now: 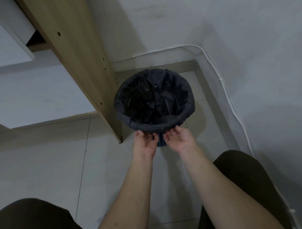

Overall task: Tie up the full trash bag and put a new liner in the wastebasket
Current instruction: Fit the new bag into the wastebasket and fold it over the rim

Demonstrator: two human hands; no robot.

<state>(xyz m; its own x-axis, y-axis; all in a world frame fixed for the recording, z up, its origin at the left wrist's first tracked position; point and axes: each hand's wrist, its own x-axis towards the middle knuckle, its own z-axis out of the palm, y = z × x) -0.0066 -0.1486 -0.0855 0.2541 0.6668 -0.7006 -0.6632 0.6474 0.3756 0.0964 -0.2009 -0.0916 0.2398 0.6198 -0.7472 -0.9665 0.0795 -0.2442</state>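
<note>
Where the wooden desk panel (76,53) meets the tiled floor (45,162), a round wastebasket (161,140) stands in the corner, just beside the panel's foot and near the white wall (231,31); its blue lattice side shows only in the gap between the two hands. A black trash liner (154,97) sits inside it, crumpled within and folded outward over the whole rim as a dark cuff. Both arms reach forward from the person; the left hand (145,143) is at the near edge of the cuff, palm turned upward, fingers curled under the folded plastic; the right hand (179,139) lies just beside it in like posture, fingertips at the cuff's lower edge. Whether either hand actually pinches the plastic or merely touches it cannot be told; the fingertips are partly hidden. A white cable (226,91) runs clipped along the wall's base behind and to the right of the basket; the person's dark-clad knees (33,227) occupy the lower corners.
</note>
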